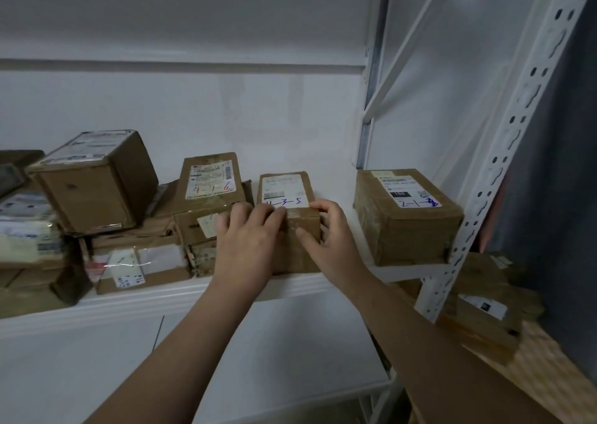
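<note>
While both grips clamp it, box (284,188) sits at shelf (129,307) front, 12 o'clock: left grip (248,239) curled over top edge at 9, right grip (329,230) round corner at 3. Long axis prob. 12–6; both equally near.

The box (295,259) is brown, its white label (282,191) inked blue. The shelf (129,301) and holed post (504,152) are white
</note>
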### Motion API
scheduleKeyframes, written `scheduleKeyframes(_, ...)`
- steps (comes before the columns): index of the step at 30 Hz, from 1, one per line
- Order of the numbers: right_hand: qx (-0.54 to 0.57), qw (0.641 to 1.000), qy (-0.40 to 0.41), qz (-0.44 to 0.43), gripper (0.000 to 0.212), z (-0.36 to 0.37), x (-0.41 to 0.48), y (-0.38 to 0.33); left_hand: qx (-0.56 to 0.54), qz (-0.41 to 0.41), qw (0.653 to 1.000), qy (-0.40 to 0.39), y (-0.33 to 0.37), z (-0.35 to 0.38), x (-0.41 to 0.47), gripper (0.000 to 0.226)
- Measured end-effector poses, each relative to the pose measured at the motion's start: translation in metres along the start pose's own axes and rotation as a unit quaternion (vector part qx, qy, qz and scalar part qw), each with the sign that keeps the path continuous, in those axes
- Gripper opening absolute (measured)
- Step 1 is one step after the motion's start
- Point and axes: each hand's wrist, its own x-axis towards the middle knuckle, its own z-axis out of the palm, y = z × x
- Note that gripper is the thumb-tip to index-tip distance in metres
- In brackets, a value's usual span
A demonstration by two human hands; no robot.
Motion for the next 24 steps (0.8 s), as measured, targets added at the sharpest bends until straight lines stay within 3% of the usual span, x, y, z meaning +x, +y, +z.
scheduleKeyframes(6, -0.040, 0.998, -0.049, 0.007, 0.054, -0.009, 0.010, 0.009, 0.009, 0.022, 1.000, 0.006, -0.003, 0.004, 0.002, 0.026)
scheduleKeyframes(10, -0.200, 0.974, -0.108, -0.010, 0.072, -0.029, 0.007, 0.005, 0.008, 0.018, 1.000, -0.008, 0.006, 0.003, 0.004, 0.032)
scheduleKeyframes(19, -0.327, 0.937, 0.109, -0.051, 0.027, -0.105, -0.020, -0.002, -0.150, 0.112, 0.982, -0.009, 0.079, 0.013, 0.026, 0.033)
scheduleKeyframes(22, -0.359, 0.917, 0.174, -0.003, 0.032, -0.134, -0.030, 0.004, -0.213, 0.122, 0.967, -0.062, 0.107, 0.026, 0.039, 0.035)
scheduleKeyframes(24, -0.388, 0.899, 0.201, 0.029, 0.036, -0.149, -0.033, 0.007, -0.235, 0.107, 0.953, -0.156, 0.123, 0.040, 0.051, 0.044)
